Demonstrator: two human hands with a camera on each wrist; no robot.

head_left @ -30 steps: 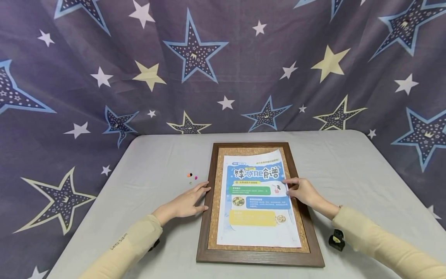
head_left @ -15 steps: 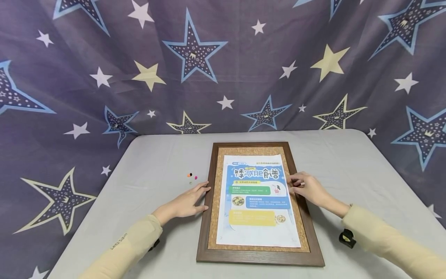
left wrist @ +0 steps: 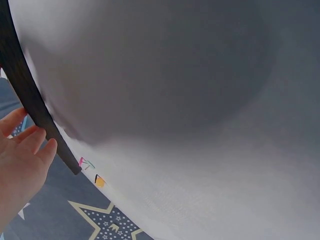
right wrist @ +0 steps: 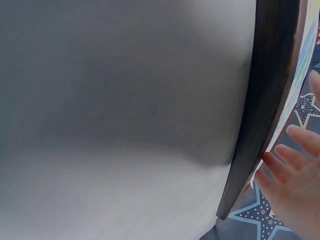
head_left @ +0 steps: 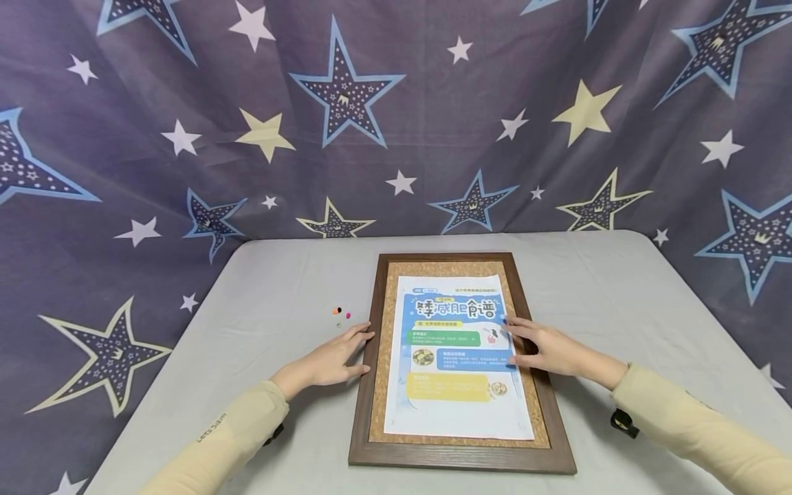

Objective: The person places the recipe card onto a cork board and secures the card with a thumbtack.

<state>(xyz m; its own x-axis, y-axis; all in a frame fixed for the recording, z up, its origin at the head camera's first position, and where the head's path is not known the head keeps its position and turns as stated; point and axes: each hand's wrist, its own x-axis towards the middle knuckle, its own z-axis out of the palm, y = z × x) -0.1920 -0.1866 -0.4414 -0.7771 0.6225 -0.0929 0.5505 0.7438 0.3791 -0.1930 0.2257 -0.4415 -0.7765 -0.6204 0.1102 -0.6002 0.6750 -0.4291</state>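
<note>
A printed poster (head_left: pixel 454 419) with blue, green and yellow panels lies on a cork board (head_left: pixel 460 457) that has a dark brown wooden frame. At the frame's left side my left hand (head_left: pixel 331 357) rests with its fingers extended, the fingertips touching the edge. My right hand (head_left: pixel 551 349) reaches over the right side of the frame, its fingertips at the poster's right edge. In the right wrist view, the fingers of the right hand (right wrist: pixel 295 180) look straight and spread, and they pinch nothing. The left wrist view has the left hand (left wrist: pixel 25 155) against the dark frame (left wrist: pixel 30 95).
Several tiny coloured pieces (head_left: pixel 339 313), orange, black, pink and clear, lie on the white tabletop (head_left: pixel 278 289) left of the board. A purple curtain with stars (head_left: pixel 408 124) hangs behind the table. A black wrist device (head_left: pixel 623 423) sits below the right sleeve.
The poster's raised top right corner now lies flat. My right hand drew back right from the poster's edge, then came back to it with fingers straighter. The left hand has stayed put.
</note>
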